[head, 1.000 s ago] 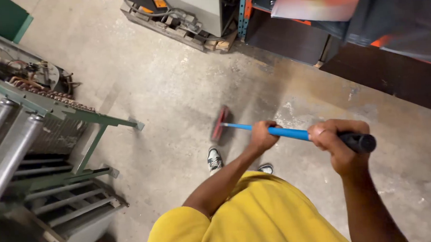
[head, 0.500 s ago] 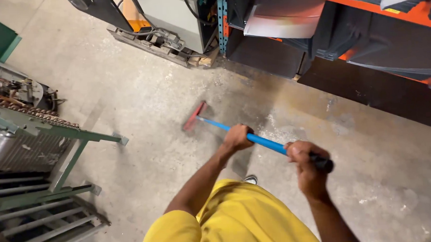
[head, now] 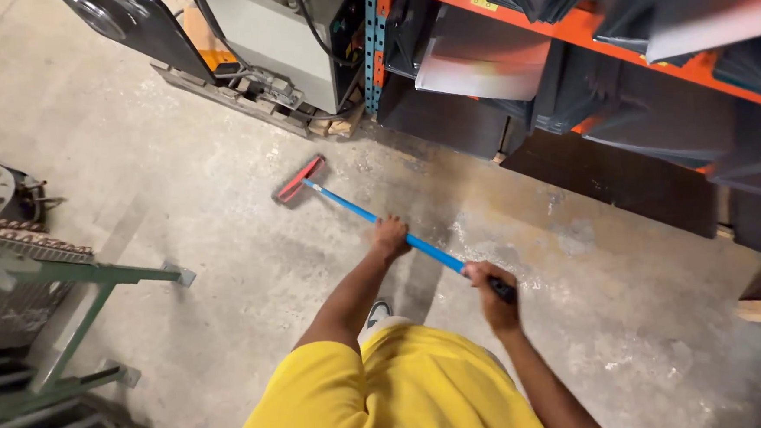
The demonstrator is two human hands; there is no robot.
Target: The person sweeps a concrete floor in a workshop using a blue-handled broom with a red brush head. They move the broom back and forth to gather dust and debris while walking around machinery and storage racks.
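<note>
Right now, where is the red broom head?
In the head view, the red broom head rests on the concrete floor left of centre, just in front of the wooden pallet under the grey machine.

Broom (head: 372,216) is held over floor (head: 180,207); head near pallet (head: 244,104), shelving (head: 579,30) right, metal frame (head: 63,283) left.

We've pushed the broom (head: 301,180) further out w/ both hands; its red head now sits nearer the pallet (head: 244,104) & grey machine (head: 280,37). More of the orange rack (head: 579,30) shows vs. before.
</note>
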